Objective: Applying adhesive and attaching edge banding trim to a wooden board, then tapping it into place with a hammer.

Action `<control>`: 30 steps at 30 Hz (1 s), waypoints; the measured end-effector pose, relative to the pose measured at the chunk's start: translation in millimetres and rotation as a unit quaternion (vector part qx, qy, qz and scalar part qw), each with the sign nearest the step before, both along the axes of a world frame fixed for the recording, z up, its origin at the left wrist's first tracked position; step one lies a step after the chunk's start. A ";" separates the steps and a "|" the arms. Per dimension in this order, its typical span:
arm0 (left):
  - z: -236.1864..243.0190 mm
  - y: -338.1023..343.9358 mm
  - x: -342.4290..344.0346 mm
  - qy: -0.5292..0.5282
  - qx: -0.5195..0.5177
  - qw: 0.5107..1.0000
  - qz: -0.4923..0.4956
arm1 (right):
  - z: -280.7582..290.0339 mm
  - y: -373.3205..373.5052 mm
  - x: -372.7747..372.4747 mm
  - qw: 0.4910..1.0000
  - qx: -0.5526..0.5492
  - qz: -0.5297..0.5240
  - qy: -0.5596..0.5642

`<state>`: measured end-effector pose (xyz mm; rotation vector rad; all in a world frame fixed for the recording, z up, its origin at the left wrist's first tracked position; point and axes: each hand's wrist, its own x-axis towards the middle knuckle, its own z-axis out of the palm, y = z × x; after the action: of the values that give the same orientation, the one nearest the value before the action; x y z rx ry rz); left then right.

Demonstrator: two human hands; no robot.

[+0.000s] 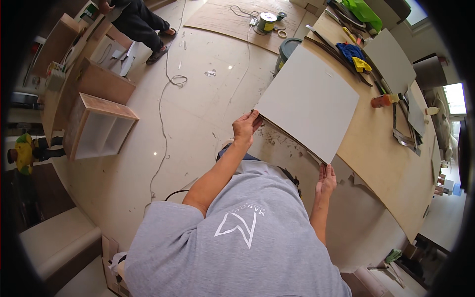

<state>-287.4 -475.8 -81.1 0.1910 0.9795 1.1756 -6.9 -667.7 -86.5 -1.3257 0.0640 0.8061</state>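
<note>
A flat, square white panel [309, 99] extends away from me, its far part over the wooden worktable. My left hand [244, 127] grips its near left corner, the thumb on top. At the near right corner, my right hand [325, 179] pinches the edge with its fingers pointing up. A thin dark edge shows along the near side between the hands. What lies directly under the panel is hidden.
On the worktable [381, 183] are an orange bottle [381, 101], blue and yellow gloves [352, 53], another white panel [389, 59] and dark strips. A bucket [288, 49] stands beside it. A cable [163, 119] crosses the floor; an open cabinet box [104, 126] and a person [136, 20] are left.
</note>
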 end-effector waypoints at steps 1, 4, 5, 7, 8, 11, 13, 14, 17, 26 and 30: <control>-0.8 0.2 0.0 -0.003 0.000 1.000 -0.003 | 0.0 0.1 0.8 1.000 -0.004 0.000 0.000; -0.7 1.1 -0.1 -0.005 0.001 1.000 -0.006 | -0.4 0.7 1.5 1.000 -0.008 0.002 0.001; 1.1 1.3 -0.3 -0.003 0.002 1.000 -0.010 | -0.3 0.9 1.5 1.000 -0.009 0.004 0.000; 2.9 1.8 -0.7 0.000 0.000 1.000 -0.007 | 0.3 1.9 1.5 1.000 -0.016 0.003 -0.002; 3.6 1.9 -1.1 0.005 0.000 1.000 -0.007 | 0.6 2.4 1.2 1.000 -0.017 0.006 -0.003; 4.2 2.5 -0.4 0.010 -0.003 1.000 -0.002 | 0.9 2.2 1.9 1.000 -0.020 0.007 -0.002; 3.8 2.4 0.4 0.009 -0.005 1.000 0.001 | 0.1 1.8 2.5 1.000 -0.016 0.005 -0.001; 3.4 2.0 0.9 0.009 -0.005 1.000 0.002 | -0.1 1.5 3.2 1.000 -0.016 0.006 -0.001; 3.4 0.6 3.9 0.002 -0.005 1.000 0.004 | -0.5 -2.0 5.4 1.000 -0.014 0.002 0.001; -24.0 8.3 -10.2 0.032 0.003 0.999 -0.014 | -0.5 5.5 -6.4 0.999 0.011 -0.038 0.016; -15.4 14.4 -15.4 0.043 0.004 0.998 -0.044 | 8.8 9.3 -17.7 0.998 0.038 -0.057 0.016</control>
<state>-302.8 -461.4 -96.5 0.2909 1.0311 1.0990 -24.6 -658.4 -77.7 -1.2263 0.1309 0.7258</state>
